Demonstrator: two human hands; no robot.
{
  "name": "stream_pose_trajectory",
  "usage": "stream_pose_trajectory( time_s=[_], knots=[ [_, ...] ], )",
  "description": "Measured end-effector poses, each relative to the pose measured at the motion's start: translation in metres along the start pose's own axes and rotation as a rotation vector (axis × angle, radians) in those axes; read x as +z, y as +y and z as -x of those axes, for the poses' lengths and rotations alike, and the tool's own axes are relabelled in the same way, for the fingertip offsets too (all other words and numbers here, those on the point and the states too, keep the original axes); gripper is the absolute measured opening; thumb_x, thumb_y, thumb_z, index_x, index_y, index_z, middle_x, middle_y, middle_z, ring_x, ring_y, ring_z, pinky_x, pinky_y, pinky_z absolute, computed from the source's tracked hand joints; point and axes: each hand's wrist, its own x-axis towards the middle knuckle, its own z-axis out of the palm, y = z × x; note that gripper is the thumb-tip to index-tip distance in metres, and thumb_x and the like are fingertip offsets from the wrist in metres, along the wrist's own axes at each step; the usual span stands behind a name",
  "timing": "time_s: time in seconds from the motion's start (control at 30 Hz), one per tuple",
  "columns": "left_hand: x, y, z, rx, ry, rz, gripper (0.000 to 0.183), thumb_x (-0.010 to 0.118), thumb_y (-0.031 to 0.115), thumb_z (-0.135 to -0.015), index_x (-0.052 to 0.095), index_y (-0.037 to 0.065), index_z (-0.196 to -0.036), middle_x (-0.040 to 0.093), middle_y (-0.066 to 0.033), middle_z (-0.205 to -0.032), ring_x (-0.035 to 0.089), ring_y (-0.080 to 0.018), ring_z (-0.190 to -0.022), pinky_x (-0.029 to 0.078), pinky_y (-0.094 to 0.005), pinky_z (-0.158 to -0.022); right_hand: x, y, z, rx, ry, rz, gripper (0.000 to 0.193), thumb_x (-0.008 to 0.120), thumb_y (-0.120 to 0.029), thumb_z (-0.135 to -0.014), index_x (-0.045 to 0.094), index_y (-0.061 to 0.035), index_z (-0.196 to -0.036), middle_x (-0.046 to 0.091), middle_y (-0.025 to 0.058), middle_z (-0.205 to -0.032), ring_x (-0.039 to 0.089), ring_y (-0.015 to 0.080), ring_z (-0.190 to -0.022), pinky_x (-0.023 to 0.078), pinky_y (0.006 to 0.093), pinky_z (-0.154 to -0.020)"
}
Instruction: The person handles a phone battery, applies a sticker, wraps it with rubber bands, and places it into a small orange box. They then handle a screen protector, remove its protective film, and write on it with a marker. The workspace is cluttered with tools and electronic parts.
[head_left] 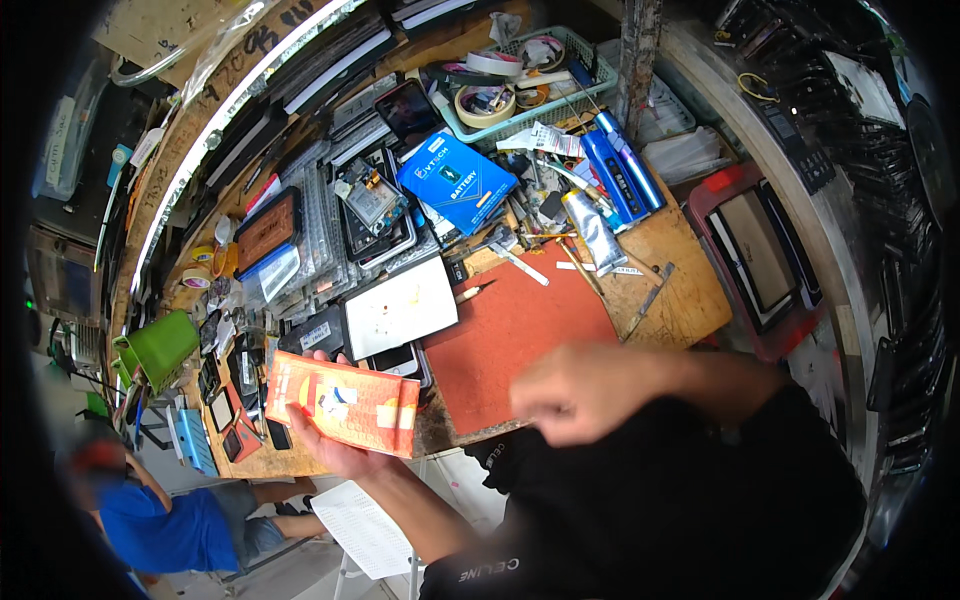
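My left hand point(345, 440) is closed around a flat orange packet point(330, 398) with printed pictures, holding it over the front edge of the bench. Its thumb lies across the packet's face and the fingertips show behind its upper edge. My right hand point(580, 392) is over the red mat point(520, 310), apart from the packet. Motion blurs that hand and its fingers look curled; whether anything is in them cannot be made out. Just beyond the packet, a white pad point(400, 307) lies on top of phones and phone parts.
A blue battery box point(455, 182) rests on a pile of phone parts. Blue cylinders point(622, 170), a metal tube point(594, 232) and tools lie at the back right. Behind is a green basket point(590, 100) with tape rolls. A seated person in blue point(170, 525) is at lower left.
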Motion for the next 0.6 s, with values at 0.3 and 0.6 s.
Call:
stream_pose_trajectory(
  time_s=[0.3, 0.6],
  knots=[
    [0.039, -0.082, 0.017, 0.072, -0.056, -0.114, 0.074, 0.056, 0.039, -0.107, 0.032, 0.0, -0.165, 0.053, -0.0241, -0.153, 0.061, -0.0378, -0.134, 0.054, -0.0549, -0.112, 0.002, 0.016, -0.009, 0.109, 0.382, 0.164, 0.089, 0.079, -0.049, -0.097, 0.043, 0.006, -0.156, 0.051, 0.0291, -0.152, 0.05, 0.044, -0.144, 0.042, 0.0506, -0.12],
    [0.079, -0.095, 0.018, 0.283, -0.372, -0.499, 0.136, 0.089, 0.04, -0.081, -0.006, 0.005, -0.172, 0.045, -0.0249, -0.154, 0.057, -0.0362, -0.134, 0.044, -0.052, -0.118, 0.046, 0.059, -0.028, 0.053, 0.51, -0.096, 0.107, 0.092, -0.018, -0.077, 0.033, -0.0013, -0.164, 0.054, 0.0206, -0.145, 0.064, 0.0334, -0.123, 0.053, 0.0467, -0.108]
  ],
)
